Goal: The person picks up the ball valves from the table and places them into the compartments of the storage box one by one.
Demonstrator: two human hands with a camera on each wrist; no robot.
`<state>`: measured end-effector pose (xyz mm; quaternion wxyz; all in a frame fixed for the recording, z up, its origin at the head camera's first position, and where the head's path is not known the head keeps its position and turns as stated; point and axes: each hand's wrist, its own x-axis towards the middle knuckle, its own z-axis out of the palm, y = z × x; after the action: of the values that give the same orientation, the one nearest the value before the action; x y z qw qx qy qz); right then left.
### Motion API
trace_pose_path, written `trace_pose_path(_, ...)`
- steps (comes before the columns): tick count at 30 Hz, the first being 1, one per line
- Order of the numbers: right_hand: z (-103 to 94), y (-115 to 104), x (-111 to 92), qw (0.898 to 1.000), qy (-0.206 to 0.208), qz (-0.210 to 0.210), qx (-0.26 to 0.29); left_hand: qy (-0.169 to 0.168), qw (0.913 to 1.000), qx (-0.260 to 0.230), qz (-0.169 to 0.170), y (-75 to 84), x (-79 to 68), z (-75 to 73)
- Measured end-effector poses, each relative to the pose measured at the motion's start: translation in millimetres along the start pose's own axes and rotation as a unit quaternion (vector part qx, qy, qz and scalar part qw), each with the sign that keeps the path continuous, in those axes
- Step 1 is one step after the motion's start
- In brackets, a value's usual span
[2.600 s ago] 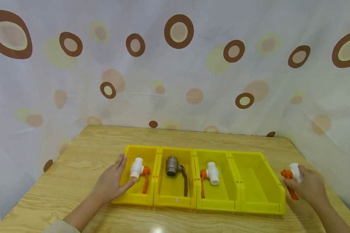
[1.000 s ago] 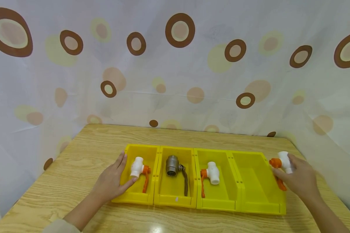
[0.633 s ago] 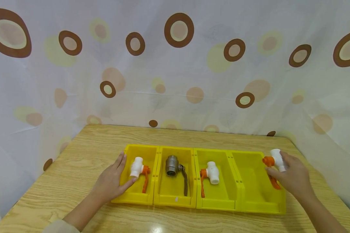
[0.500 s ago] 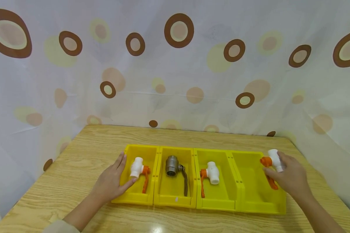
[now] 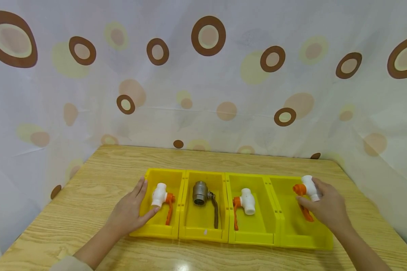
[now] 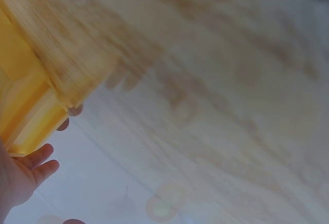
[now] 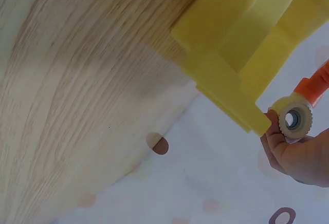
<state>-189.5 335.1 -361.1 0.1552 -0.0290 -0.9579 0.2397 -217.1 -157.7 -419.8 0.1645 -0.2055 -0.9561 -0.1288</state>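
Note:
My right hand grips a white ball valve with an orange lever over the rightmost yellow bin. In the right wrist view the held valve shows its ribbed open end, close above the bin's rim. My left hand rests with straight fingers along the outer side of the leftmost bin, thumb over its edge. That bin holds another white valve with an orange lever. A grey metal ball valve lies in the second bin, and a white valve in the third.
The several yellow bins stand side by side in a row on a wood-grain table. Behind the table hangs a pale curtain printed with brown and beige circles.
My right hand has carried the white ball valve leftward, from right of the row of bins to over the rightmost bin. The left hand has stayed in place.

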Motion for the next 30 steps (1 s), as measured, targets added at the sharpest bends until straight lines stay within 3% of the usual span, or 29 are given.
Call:
trace_pose_path(11, 14.3, -6.8, -2.3, 0.999, -0.028, 0.011, 0.010, 0.013, 0.9998, -0.001, 0.014, -1.3, 0.5, 0.3)
trace_pose_path(18, 22.7, -8.0, -0.9, 0.997, -0.066, 0.039, 0.006, 0.030, 0.9991, 0.007, 0.029, -2.5, -0.6, 1.9)
trace_pose_path(30, 36.1, -8.7, -5.1, 0.998, -0.060, 0.017, 0.027, 0.016, 0.9996, 0.019, 0.016, -2.9, 0.2, 1.7)
